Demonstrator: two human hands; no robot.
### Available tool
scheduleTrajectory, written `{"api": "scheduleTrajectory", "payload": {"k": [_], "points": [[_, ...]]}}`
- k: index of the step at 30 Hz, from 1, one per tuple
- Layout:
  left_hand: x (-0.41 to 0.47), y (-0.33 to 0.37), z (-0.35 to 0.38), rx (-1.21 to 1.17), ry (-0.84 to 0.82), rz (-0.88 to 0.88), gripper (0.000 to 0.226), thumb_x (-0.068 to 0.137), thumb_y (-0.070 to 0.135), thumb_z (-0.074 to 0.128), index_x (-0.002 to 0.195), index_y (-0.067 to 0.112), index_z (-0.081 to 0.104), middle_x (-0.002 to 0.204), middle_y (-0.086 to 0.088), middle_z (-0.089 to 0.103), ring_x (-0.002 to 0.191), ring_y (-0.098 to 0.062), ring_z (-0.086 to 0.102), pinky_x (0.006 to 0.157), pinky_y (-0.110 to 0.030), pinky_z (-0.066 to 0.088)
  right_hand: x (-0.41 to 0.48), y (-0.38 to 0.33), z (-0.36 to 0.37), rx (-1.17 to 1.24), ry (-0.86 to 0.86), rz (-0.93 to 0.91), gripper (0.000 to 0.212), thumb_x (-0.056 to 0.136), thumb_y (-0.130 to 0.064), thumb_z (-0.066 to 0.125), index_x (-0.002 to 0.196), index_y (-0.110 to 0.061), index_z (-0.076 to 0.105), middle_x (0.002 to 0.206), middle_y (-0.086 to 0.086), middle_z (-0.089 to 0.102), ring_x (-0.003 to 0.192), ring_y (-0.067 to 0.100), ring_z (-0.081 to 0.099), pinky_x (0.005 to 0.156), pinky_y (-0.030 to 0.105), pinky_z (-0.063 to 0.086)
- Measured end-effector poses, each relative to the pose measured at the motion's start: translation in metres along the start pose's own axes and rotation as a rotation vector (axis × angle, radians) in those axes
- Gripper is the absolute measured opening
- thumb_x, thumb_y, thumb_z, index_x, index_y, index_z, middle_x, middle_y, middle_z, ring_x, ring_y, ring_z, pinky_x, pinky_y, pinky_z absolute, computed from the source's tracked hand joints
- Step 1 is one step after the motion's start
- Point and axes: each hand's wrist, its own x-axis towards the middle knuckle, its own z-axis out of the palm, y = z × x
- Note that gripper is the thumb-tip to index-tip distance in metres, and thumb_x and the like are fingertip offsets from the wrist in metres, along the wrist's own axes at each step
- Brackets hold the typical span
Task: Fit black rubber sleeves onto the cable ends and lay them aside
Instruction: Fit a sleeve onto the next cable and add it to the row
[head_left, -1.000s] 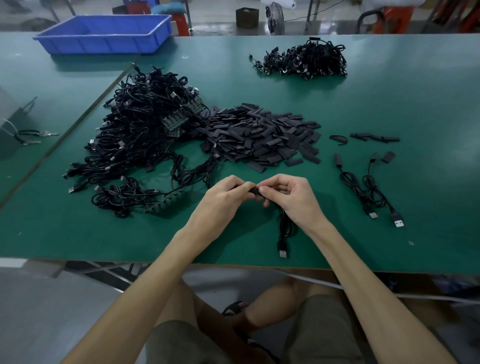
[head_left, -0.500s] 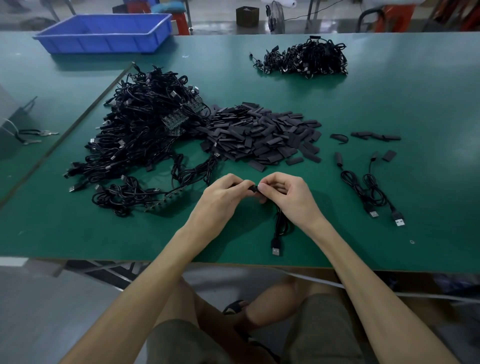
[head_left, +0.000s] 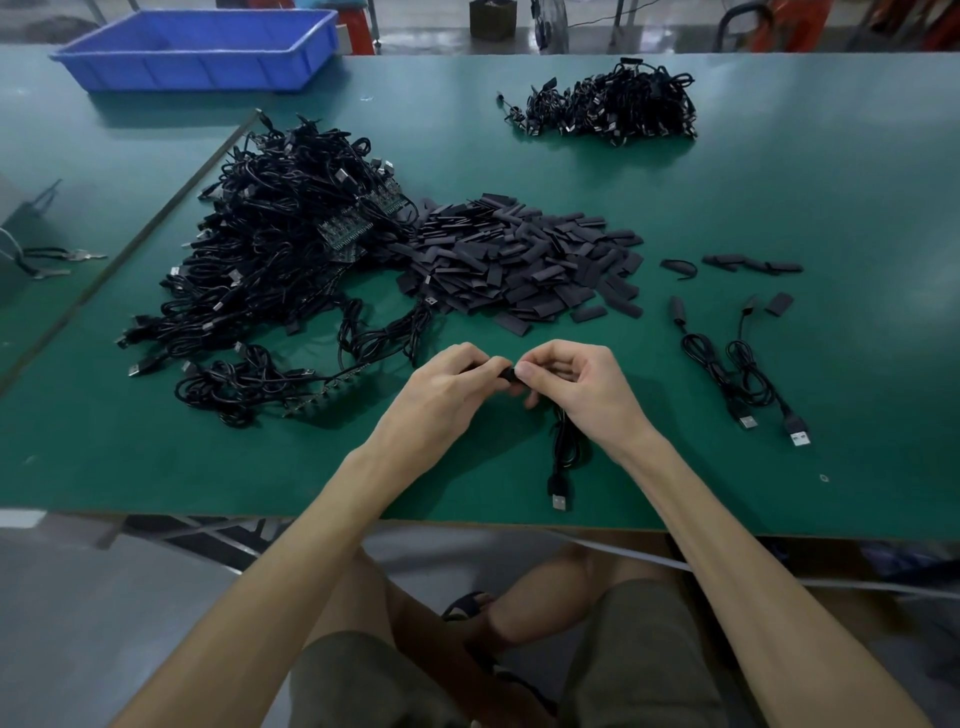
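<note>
While both hands meet just in front of sleeve pile (head_left: 519, 260), left hand (head_left: 447, 379) pinches black sleeve (head_left: 506, 374), right hand (head_left: 576, 384) fingers curled round cable (head_left: 563, 452) end; joint hidden by fingertips. Cable trails toward table edge. Tangled cable heap (head_left: 270, 249) left of pile, two finished cables (head_left: 737, 374) right of it, small bundle (head_left: 608, 109) and blue bin (head_left: 197, 52) beyond.

Fig.: bare desk (head_left: 857, 197) open at R and betw. sleeve pile (head_left: 519, 260) & far cable bundle (head_left: 608, 104). Cable tangle (head_left: 275, 249) blocks L; two laid cables (head_left: 737, 364) obstruct near R.
</note>
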Motion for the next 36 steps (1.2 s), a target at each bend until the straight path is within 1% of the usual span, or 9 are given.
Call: {"api": "scheduleTrajectory", "payload": {"k": [6, 9, 12, 15, 18, 23, 27, 33, 36], "points": [[-0.001, 0.001, 0.001, 0.012, 0.015, 0.027, 0.019, 0.096, 0.006, 0.069, 0.115, 0.006, 0.07, 0.094, -0.006, 0.061, 0.079, -0.019, 0.056, 0.071, -0.026, 0.048, -0.001, 0.0, -0.002, 0.044, -0.019, 0.006, 0.005, 0.095, -0.009, 0.073, 0.091, -0.007, 0.075, 0.081, 0.007, 0.078, 0.066, 0.016, 0.07, 0.072, 0.024, 0.056], [-0.001, -0.001, 0.002, -0.03, -0.025, -0.002, 0.017, 0.097, 0.006, 0.067, 0.113, 0.006, 0.071, 0.095, -0.005, 0.062, 0.079, -0.018, 0.057, 0.07, -0.027, 0.048, -0.001, 0.0, -0.002, 0.041, -0.023, 0.011, 0.004, 0.094, -0.008, 0.075, 0.09, -0.008, 0.075, 0.078, 0.004, 0.077, 0.065, 0.017, 0.069, 0.072, 0.024, 0.056], [0.001, -0.004, 0.001, -0.084, -0.046, -0.031, 0.015, 0.097, 0.007, 0.067, 0.11, 0.005, 0.075, 0.093, -0.005, 0.063, 0.076, -0.017, 0.059, 0.068, -0.024, 0.048, -0.001, 0.0, -0.001, 0.062, -0.026, 0.022, 0.003, 0.093, -0.006, 0.075, 0.09, -0.005, 0.075, 0.079, 0.006, 0.077, 0.066, 0.016, 0.07, 0.07, 0.024, 0.057], [0.004, -0.007, 0.0, -0.19, -0.034, -0.102, 0.017, 0.094, 0.006, 0.07, 0.109, 0.005, 0.078, 0.09, -0.002, 0.066, 0.072, -0.008, 0.058, 0.068, -0.023, 0.048, -0.002, 0.0, 0.001, 0.074, -0.029, 0.012, 0.002, 0.092, -0.002, 0.075, 0.09, -0.002, 0.074, 0.076, 0.003, 0.076, 0.065, 0.009, 0.071, 0.065, 0.019, 0.055], [0.006, -0.01, -0.001, -0.288, -0.07, -0.192, 0.017, 0.093, 0.006, 0.071, 0.108, 0.008, 0.079, 0.083, 0.009, 0.067, 0.071, -0.003, 0.06, 0.069, -0.018, 0.049, -0.002, -0.001, 0.002, 0.053, -0.03, 0.013, 0.003, 0.092, -0.003, 0.076, 0.09, -0.003, 0.074, 0.076, 0.003, 0.076, 0.066, 0.011, 0.071, 0.066, 0.02, 0.055], [0.011, -0.012, -0.002, -0.408, -0.105, -0.342, 0.013, 0.09, 0.01, 0.075, 0.093, 0.022, 0.077, 0.076, 0.015, 0.073, 0.061, -0.005, 0.065, 0.065, -0.019, 0.052, -0.002, 0.002, 0.001, 0.018, -0.013, 0.005, 0.004, 0.092, -0.009, 0.077, 0.091, -0.007, 0.075, 0.08, 0.008, 0.077, 0.066, 0.019, 0.071, 0.067, 0.025, 0.057], [0.012, -0.012, -0.002, -0.465, -0.114, -0.411, 0.013, 0.089, 0.007, 0.075, 0.09, 0.019, 0.075, 0.076, 0.009, 0.074, 0.06, -0.01, 0.065, 0.064, -0.022, 0.053, -0.001, 0.003, 0.002, -0.002, -0.013, 0.002, 0.004, 0.092, -0.012, 0.078, 0.09, -0.01, 0.075, 0.08, 0.007, 0.077, 0.066, 0.02, 0.071, 0.068, 0.029, 0.058], [0.013, -0.009, -0.002, -0.442, -0.149, -0.406, 0.018, 0.093, 0.008, 0.071, 0.087, 0.025, 0.071, 0.073, 0.012, 0.073, 0.058, -0.006, 0.061, 0.061, -0.016, 0.049, -0.003, 0.001, 0.002, -0.018, -0.008, -0.034, 0.006, 0.093, -0.01, 0.077, 0.091, -0.006, 0.073, 0.083, 0.009, 0.076, 0.071, 0.023, 0.074, 0.073, 0.03, 0.06], [0.013, -0.009, -0.003, -0.415, -0.171, -0.376, 0.018, 0.096, 0.01, 0.067, 0.087, 0.026, 0.069, 0.071, 0.013, 0.071, 0.059, -0.004, 0.06, 0.06, -0.018, 0.048, -0.003, 0.0, 0.002, -0.008, -0.003, -0.041, 0.005, 0.092, -0.011, 0.077, 0.091, -0.008, 0.073, 0.082, 0.008, 0.076, 0.071, 0.022, 0.074, 0.072, 0.029, 0.06]]}}
